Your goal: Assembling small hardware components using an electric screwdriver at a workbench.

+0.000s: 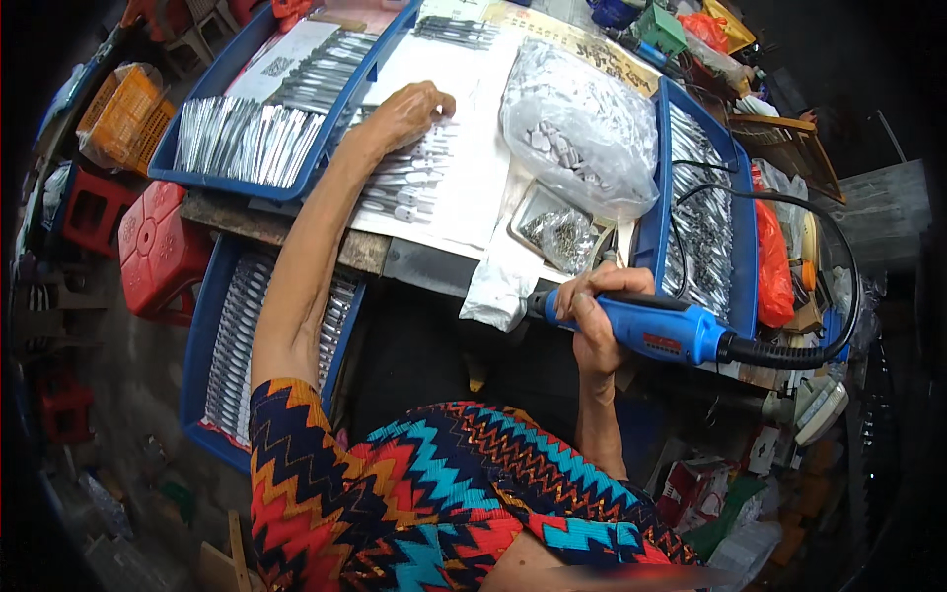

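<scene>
My left hand (402,116) reaches over the table onto rows of slim silver metal pieces (409,178) laid side by side on a white sheet (473,183). Its fingers are curled together at the row's far part; whatever they pinch is too small to make out. Wrapped in my right hand (597,308) is a blue corded power tool (666,331), held level at the table's front edge, with its tip toward the left. Close beyond that hand sits a small tray of tiny metal parts (557,232). A clear plastic bag (582,123) with small grey pieces lies behind it.
Blue bins with silver pieces stand on the table at left (247,187) and right (745,237); another blue bin (197,395) sits lower left. A red stool (148,242) is beside it. The tool's black cable (853,286) loops over the right bin.
</scene>
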The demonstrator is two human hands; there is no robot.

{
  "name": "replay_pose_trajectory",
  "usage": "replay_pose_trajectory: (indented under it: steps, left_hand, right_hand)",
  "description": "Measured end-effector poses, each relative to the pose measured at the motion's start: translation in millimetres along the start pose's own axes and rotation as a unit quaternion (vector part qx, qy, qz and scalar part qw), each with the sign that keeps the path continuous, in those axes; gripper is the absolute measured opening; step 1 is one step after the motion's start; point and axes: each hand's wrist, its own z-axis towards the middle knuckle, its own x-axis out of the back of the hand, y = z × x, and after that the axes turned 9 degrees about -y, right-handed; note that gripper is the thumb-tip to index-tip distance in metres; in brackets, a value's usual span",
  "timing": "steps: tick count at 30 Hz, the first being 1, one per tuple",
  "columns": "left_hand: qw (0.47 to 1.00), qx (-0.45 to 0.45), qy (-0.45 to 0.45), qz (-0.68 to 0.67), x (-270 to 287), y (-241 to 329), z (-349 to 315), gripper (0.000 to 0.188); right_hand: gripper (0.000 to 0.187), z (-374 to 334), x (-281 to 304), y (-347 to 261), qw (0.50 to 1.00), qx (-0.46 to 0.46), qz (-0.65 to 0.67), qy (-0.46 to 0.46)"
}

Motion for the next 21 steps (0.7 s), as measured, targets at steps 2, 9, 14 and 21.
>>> replay_pose_trajectory:
  steps: [2, 9, 14, 21]
  left_hand:
    - [0.999, 0.034, -0.022, -0.018, -2.7, 0.3, 1.8, 0.009]
    - [0.989, 0.056, -0.060, -0.122, 7.4, -1.9, 23.7, 0.010]
    - [0.996, 0.037, -0.002, -0.084, 2.2, -30.9, 76.0, 0.015]
    - [0.990, 0.015, 0.133, 0.048, -12.1, -63.0, 153.4, 0.027]
  right_hand:
    - [0.023, -0.2, -1.5, -3.1, 1.000, -0.007, 0.009, 0.006]
    - [0.025, 3.4, 3.2, -5.3, 1.000, -0.015, 0.023, -0.009]
    - [0.026, 2.7, 6.1, -10.9, 0.998, -0.057, 0.035, -0.010]
    - [0.037, 9.6, 5.1, -13.5, 0.998, -0.015, 0.044, -0.043]
